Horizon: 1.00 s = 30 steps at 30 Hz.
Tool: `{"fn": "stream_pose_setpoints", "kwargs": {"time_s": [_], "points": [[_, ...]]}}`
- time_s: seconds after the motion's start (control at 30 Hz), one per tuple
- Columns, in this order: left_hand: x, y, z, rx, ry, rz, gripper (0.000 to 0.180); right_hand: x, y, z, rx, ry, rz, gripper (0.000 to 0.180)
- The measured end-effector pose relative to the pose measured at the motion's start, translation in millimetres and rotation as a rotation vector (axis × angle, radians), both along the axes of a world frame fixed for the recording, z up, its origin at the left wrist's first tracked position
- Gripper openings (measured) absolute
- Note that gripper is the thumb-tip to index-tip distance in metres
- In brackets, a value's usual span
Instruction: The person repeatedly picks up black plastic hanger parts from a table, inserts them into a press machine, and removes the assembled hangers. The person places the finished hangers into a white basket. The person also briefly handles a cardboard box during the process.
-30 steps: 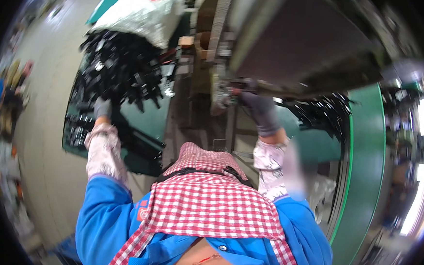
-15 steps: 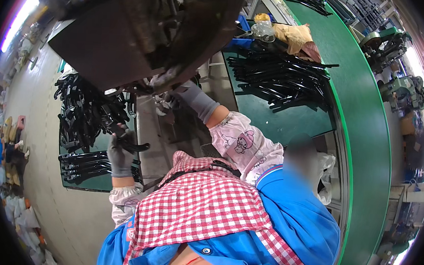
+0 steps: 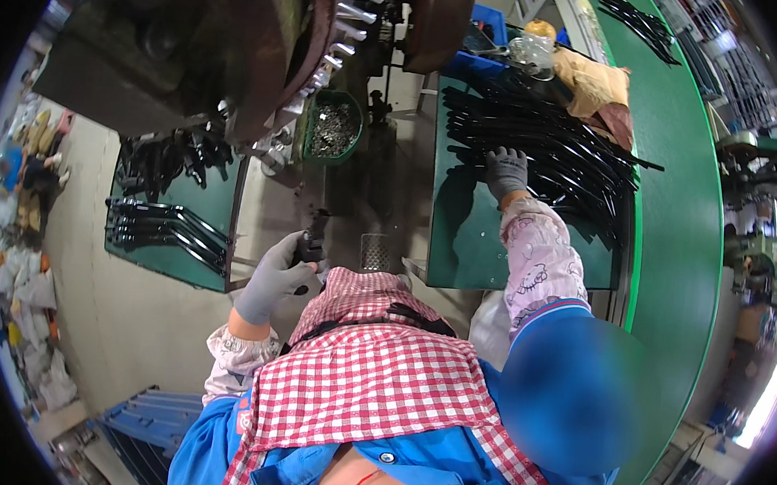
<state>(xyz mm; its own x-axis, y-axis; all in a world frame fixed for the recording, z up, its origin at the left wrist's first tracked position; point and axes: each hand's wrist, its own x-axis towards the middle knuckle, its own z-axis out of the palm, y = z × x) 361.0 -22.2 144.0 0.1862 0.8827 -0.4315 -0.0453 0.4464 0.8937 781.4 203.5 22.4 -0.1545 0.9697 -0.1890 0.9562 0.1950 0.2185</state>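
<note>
My left hand (image 3: pixel 272 278), in a grey glove, is closed around a dark black metal part (image 3: pixel 315 238) in front of the apron. The part's lower end is partly hidden by my fingers. On the right, my gloved right hand (image 3: pixel 507 171) lies on the near left side of a pile of glossy black bent tubes (image 3: pixel 554 159). Its fingers are stretched over the tubes and none is lifted. The pile rests on a green tabletop (image 3: pixel 468 247).
A large dark machine (image 3: pixel 196 44) fills the upper left, with a green bin of metal shavings (image 3: pixel 335 128) beside it. Black parts (image 3: pixel 175 163) and a row of bent tubes (image 3: pixel 171 227) lie on the left green table (image 3: pixel 218 196). A blue bin (image 3: pixel 479 63) and brown paper package (image 3: pixel 594 84) sit behind the pile.
My right hand has left the machine and moved right onto the tube pile. My left hand has come off the left table toward my body, holding the black part. The view has shifted.
</note>
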Motion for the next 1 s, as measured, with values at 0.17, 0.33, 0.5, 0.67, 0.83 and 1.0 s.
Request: {"fn": "stream_pose_setpoints", "kwargs": {"time_s": [0.17, 0.33, 0.5, 0.67, 0.83, 1.0], "points": [[0, 17, 38, 0.097, 0.313, -0.096, 0.046, -51, -33, 80, -0.028, 0.482, 0.416, 0.023], [-25, 31, 63, 0.344, 0.616, -0.173, 0.047, -137, -82, 177, 0.084, 0.837, 0.760, 0.030], [-65, 51, 72, 0.711, 0.721, -0.296, 0.052, -177, -97, 216, 0.126, 0.702, 0.757, 0.029], [-103, 57, 76, 0.736, 0.685, -0.369, 0.057, -212, -99, 226, 0.085, 0.651, 0.701, 0.035], [-139, 68, 75, 0.913, 0.891, -0.542, 0.045, -259, -110, 231, -0.057, 0.264, 0.636, 0.043], [-149, 87, 72, 1.115, 1.169, -0.582, 0.050, -290, -109, 212, 0.141, 0.320, 0.642, 0.044]]}}
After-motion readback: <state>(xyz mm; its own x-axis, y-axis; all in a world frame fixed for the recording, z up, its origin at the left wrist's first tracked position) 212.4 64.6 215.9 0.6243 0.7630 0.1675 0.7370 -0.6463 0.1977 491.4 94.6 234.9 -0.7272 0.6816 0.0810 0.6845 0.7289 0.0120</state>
